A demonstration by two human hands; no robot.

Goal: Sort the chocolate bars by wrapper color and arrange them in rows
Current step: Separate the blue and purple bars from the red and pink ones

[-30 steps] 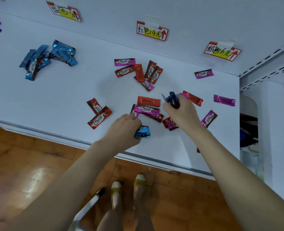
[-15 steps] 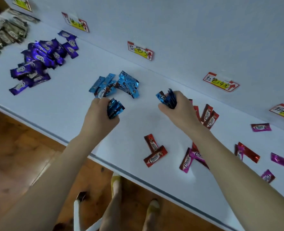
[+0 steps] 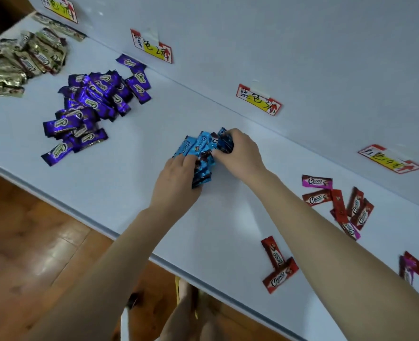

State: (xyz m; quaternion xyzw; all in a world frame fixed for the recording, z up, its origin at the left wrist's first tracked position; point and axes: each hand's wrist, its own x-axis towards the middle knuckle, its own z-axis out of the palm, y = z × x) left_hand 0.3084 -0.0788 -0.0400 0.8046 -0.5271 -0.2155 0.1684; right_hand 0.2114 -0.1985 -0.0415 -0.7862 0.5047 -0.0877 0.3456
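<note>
A pile of blue chocolate bars point(image 3: 199, 150) lies mid-shelf below the blue price label point(image 3: 258, 99). My left hand point(image 3: 179, 179) grips blue bars at the pile's near side. My right hand point(image 3: 240, 150) holds a small bunch of dark-blue bars point(image 3: 225, 141) at the pile's far right edge. Purple bars point(image 3: 90, 107) are heaped to the left, gold ones point(image 3: 24, 60) at far left. Red bars point(image 3: 278, 265) and a mix of red and pink bars point(image 3: 346, 205) lie scattered at right.
The white shelf point(image 3: 134, 168) has a grey front edge, with wooden floor point(image 3: 31, 242) below. Price labels hang on the back wall: purple label point(image 3: 151, 46), red label point(image 3: 389, 159). More pink and red bars point(image 3: 417, 269) lie at the far right edge.
Both hands carried their blue bars left from the red and pink scatter and now meet at the blue pile. The view swung left, bringing the purple and gold heaps into sight.
</note>
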